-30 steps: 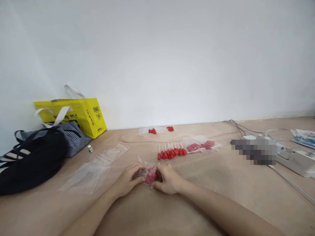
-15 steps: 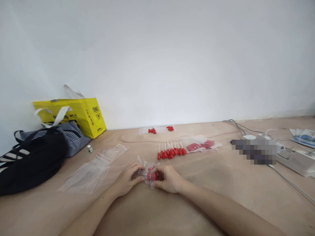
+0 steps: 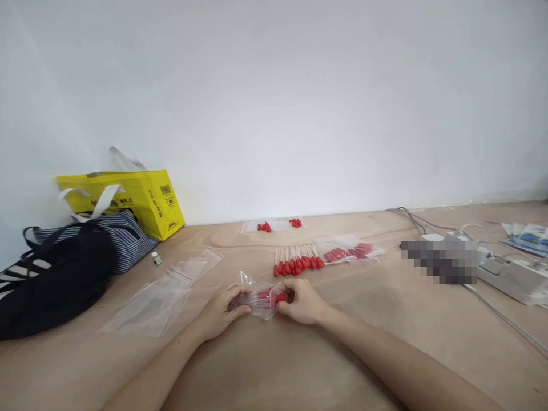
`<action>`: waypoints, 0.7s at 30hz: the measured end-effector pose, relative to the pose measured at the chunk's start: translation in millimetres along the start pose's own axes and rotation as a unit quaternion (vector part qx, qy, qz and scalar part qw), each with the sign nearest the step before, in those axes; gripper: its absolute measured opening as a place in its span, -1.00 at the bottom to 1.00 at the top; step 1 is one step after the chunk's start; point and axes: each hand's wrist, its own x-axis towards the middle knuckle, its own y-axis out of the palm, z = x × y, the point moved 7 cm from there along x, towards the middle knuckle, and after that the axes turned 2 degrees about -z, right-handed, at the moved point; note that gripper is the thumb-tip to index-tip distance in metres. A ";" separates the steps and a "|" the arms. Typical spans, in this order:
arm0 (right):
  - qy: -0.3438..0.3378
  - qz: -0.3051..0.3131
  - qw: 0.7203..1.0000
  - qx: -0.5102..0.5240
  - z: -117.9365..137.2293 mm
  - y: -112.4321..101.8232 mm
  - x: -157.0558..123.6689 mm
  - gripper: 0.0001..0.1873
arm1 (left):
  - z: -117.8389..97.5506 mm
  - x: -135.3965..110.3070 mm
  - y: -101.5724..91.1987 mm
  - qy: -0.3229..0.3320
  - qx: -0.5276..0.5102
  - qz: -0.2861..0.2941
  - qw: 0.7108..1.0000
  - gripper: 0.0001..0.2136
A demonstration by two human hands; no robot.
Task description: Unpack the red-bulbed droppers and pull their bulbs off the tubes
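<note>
Between my hands lies a clear plastic zip bag (image 3: 263, 311) with several red-bulbed droppers (image 3: 264, 293) in it, their pale stems toward the left. My left hand (image 3: 225, 308) is closed on the bag's left end. At the right end, my right hand (image 3: 302, 301) pinches a red bulb (image 3: 280, 298); whether bag film lies between fingers and bulb I cannot tell. Just beyond my hands, a row of loose droppers (image 3: 298, 264) lies with the red bulbs toward me. Beside that row rest filled clear bags (image 3: 372, 251) of droppers.
Flat clear zip bags (image 3: 148, 305) lie left of my hands, near a small bottle (image 3: 156, 258). A yellow bag (image 3: 166, 211), a striped bag (image 3: 132, 245) and a black bag (image 3: 81, 285) stand at left. More red bulbs (image 3: 295, 223) lie by the wall. A power strip (image 3: 514, 279) and cables sit at right.
My right hand has shifted slightly right and away from me, and a red bulb now shows at its fingertips. The bag looks more stretched out. My left hand stays about where it was.
</note>
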 end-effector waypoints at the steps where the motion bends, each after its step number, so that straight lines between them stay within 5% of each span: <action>1: 0.014 -0.003 0.999 0.031 -5.9 -4.9 1.2 -0.94 | 0.4 0.0 -0.3 -0.002 -0.002 0.002 1.000 -0.74; 8: 0.054 -0.004 0.942 0.332 -25.2 -31.1 6.6 -0.72 | 2.1 -1.3 -4.8 -0.031 -0.013 0.027 0.999 -0.74; 13: 0.060 -0.050 0.914 0.399 -35.4 -55.8 10.6 -0.72 | 7.5 -4.3 -9.4 -0.039 -0.006 0.035 0.999 -0.75; 18: 0.044 -0.108 0.909 0.400 -36.7 -93.2 14.1 -0.74 | 3.5 -1.1 -26.5 -0.044 -0.005 -0.084 0.996 -0.78; 21: -0.013 -0.184 0.913 0.365 -25.0 -111.5 15.7 -0.77 | -3.3 6.9 -28.3 -0.097 -0.109 -0.142 0.979 -0.78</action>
